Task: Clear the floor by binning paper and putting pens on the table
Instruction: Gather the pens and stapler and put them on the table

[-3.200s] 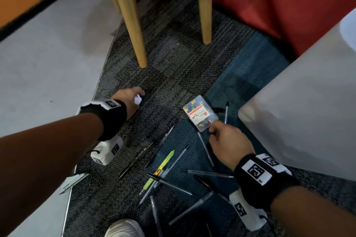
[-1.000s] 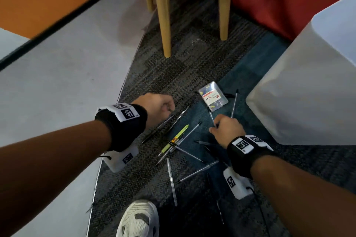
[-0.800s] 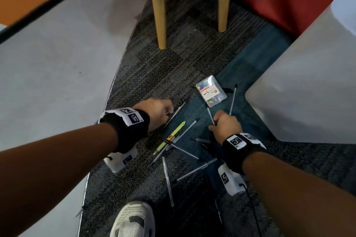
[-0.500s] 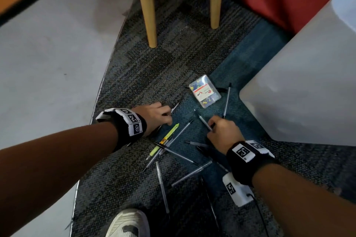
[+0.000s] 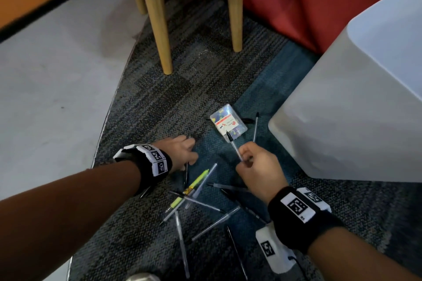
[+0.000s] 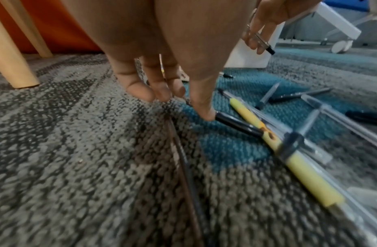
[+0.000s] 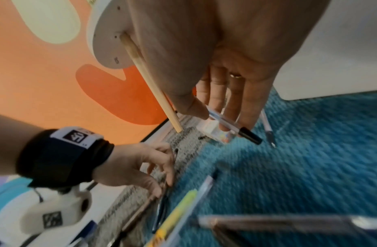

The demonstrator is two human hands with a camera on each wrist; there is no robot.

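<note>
Several pens lie crossed on the blue and grey carpet, among them a yellow pen (image 5: 198, 180) (image 6: 268, 138). My right hand (image 5: 245, 157) (image 7: 213, 117) pinches a clear pen with a black cap (image 5: 233, 146) (image 7: 232, 127) and holds it just above the floor. My left hand (image 5: 187, 150) (image 6: 177, 103) reaches down with fairly straight fingers. Its tips stand either side of a thin dark pen (image 6: 183, 158), and the thumb touches a black pen cap (image 6: 225, 120). The white bin (image 5: 354, 98) stands right of my right hand. No paper shows.
A clear box of pins (image 5: 228, 124) lies beyond the hands, with one more pen (image 5: 255, 128) beside it near the bin. Wooden chair legs (image 5: 157, 18) stand at the back on the carpet. The tip of a shoe (image 5: 141, 277) shows at the bottom edge.
My right hand has lifted the clear pen off the carpet, cap pointing up. My left hand, a fist one second ago, has come down onto the pens with its fingers stretched.
</note>
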